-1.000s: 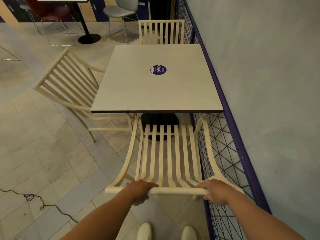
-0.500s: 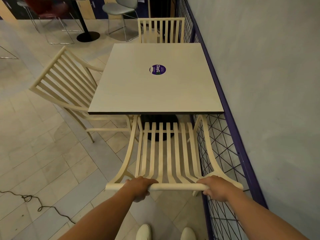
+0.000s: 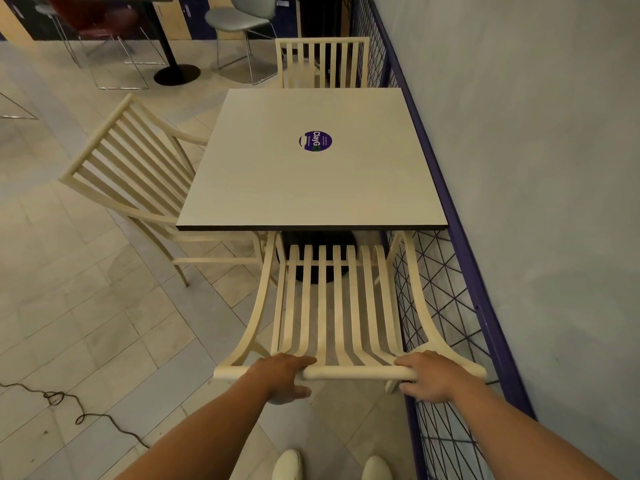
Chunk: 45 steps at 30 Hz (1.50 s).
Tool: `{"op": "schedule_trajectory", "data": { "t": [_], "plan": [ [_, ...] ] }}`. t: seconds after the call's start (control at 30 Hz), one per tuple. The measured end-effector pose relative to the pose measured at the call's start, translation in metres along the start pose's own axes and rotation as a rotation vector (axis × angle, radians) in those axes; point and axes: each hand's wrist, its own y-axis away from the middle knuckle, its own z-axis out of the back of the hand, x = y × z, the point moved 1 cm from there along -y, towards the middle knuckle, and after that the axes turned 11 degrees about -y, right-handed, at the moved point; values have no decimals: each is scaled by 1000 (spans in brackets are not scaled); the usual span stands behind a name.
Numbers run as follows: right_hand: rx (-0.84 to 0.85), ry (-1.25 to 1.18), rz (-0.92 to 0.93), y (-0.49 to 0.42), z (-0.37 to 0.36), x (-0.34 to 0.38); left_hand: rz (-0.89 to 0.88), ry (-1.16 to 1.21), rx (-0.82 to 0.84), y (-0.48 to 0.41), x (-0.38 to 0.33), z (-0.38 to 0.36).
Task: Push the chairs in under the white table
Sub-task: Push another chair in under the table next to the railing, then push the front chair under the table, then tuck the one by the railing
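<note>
A square white table (image 3: 277, 188) with a round purple sticker stands against a purple wire fence. The near cream slatted chair (image 3: 337, 306) faces it, its seat hidden under the table's front edge. My left hand (image 3: 282, 377) and my right hand (image 3: 429, 375) both grip the chair's top rail. A second cream chair (image 3: 128, 168) stands angled at the table's left side, its seat partly under the top. A third cream chair (image 3: 322, 62) sits at the far side, only its backrest showing.
The purple wire fence (image 3: 450, 306) and a grey wall run along the right. A black cable (image 3: 69, 407) lies on the tiled floor at the lower left. A grey stool (image 3: 239, 22) and another table's black base (image 3: 176, 74) stand beyond.
The near chair has slid forward, further under the table, with both hands still on its top rail. The other two chairs have not moved.
</note>
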Motion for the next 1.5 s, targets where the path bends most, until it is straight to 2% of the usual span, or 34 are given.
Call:
{"op": "schedule_trajectory", "data": {
  "t": [0.33, 0.43, 0.57, 0.7, 0.83, 1.07, 1.3, 1.5],
  "plan": [
    [-147, -63, -9, 30, -6, 43, -107, -6, -41, 18, -9, 18],
    [-243, -46, -9, 42, -15, 52, -152, -45, -74, 26, -11, 22],
    [-377, -75, 6, 58, -32, 64, -200, -66, -160, 38, -7, 26],
    [-409, -76, 24, 69, -54, 75, -209, -61, -262, 55, -2, 16],
    [-311, -74, 18, 73, -73, 79, -187, -39, -170, 70, 0, -5],
    [-140, -57, 0, 82, -104, 77, -38, -38, 31, 100, -8, -56],
    [-2, 17, 45, 83, -131, 100, 11, 24, 69, 136, 1, -90],
    [65, 99, 145, 67, -148, 156, 106, 88, 58, 166, 40, -105]
  ]
}}
